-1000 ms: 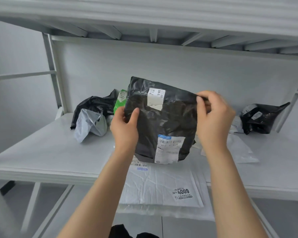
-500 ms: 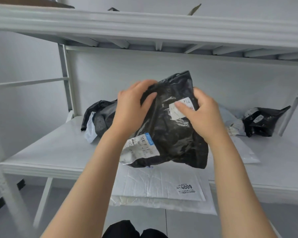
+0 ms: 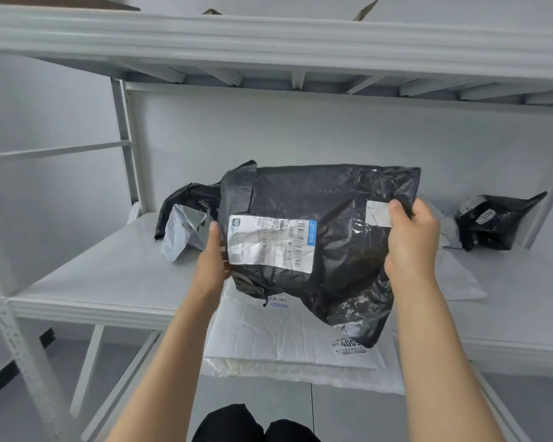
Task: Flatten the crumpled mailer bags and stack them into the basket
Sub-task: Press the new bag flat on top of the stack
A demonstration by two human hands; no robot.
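Since the black mailer bag (image 3: 332,218) is thin, crinkled plastic, it should be light, limp and slick (a guess from its sag). It hangs over the flattened white mailers (image 3: 268,339) on the shelf (image 3: 109,275). The left hand (image 3: 216,263) clasps its left edge and the right hand (image 3: 411,244) pinches the right edge: both grips closed, well placed for pulling it taut.

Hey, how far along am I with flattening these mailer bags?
Done: white mailers lie flat, stacked on the shelf. In hand: left hand and right hand hold a wrinkled black mailer. Left: crumpled bags at back left and a black bag at back right. No basket visible.
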